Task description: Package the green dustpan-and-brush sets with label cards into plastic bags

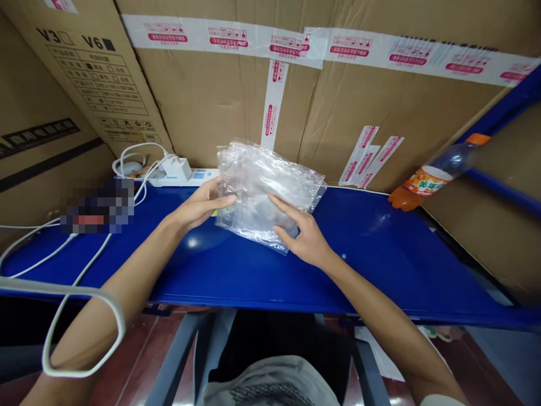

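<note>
A stack of clear plastic bags (266,194) is above the middle of the blue table (262,282), tilted a little. My left hand (200,204) grips its left edge, the thumb on top and the other fingers partly hidden behind the plastic. On the right part of the stack rests my right hand (302,231), its fingers apart and pointing up and left over the plastic. A small yellow patch shows beside the stack's left edge, too small to make out.
At the back left lies a white power strip (205,176) with plugs and white cables. A blurred object (99,208) is at the left. An orange drink bottle (435,177) leans at the right. Large cardboard boxes (224,96) stand behind. A white cable loops over my left forearm.
</note>
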Available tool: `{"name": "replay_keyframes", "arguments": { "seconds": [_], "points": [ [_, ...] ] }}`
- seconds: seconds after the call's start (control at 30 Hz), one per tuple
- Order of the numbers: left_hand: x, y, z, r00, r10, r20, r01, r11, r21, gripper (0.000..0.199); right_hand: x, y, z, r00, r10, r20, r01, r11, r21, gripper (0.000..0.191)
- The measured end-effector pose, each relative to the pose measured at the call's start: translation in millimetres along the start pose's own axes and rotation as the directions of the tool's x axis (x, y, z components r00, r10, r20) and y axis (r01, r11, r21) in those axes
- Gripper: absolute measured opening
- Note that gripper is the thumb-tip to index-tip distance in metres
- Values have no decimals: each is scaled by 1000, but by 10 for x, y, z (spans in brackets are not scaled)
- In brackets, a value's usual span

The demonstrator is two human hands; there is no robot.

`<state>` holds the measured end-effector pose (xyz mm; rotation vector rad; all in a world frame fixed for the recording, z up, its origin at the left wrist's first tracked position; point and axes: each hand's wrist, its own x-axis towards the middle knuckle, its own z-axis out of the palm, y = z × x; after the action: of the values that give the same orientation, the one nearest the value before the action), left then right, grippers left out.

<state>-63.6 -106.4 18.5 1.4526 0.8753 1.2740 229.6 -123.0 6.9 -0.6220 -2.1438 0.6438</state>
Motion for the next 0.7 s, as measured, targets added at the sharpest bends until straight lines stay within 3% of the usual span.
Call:
{"name": "replay_keyframes", "arguments": {
  "seconds": [0.1, 0.2, 0.27, 0.4, 0.53, 0.7],
  "points": [
    [10, -30, 20, 994, 54, -99, -50, 998, 41, 65, -13, -1, 35, 999, -44, 12, 44, 999, -31, 73],
    [26, -60, 1, 982, 71, -174, -54, 994, 99, 50, -41, -12, 72, 998, -9, 55, 12, 998, -58, 60],
    [31, -64, -33, 989, 35, -141, -22, 995, 93, 44, -65, -12, 105, 998, 24, 62, -19, 997, -78, 55],
    [35, -66, -107, 997, 23, -70, -17, 997, 78, 45, -116, 14, 206, 996, 26, 86, -20, 997, -76, 70],
    [57, -149, -142, 1000, -18, -11, 18, 997, 74, 49, -162, 52, 310, 985, 84, 150, -67, 991, -114, 72],
    [80, -231, -116, 998, -48, -29, 49, 999, 17, 43, -163, 54, 342, 978, 120, 170, -92, 982, -166, 73]
  ]
}}
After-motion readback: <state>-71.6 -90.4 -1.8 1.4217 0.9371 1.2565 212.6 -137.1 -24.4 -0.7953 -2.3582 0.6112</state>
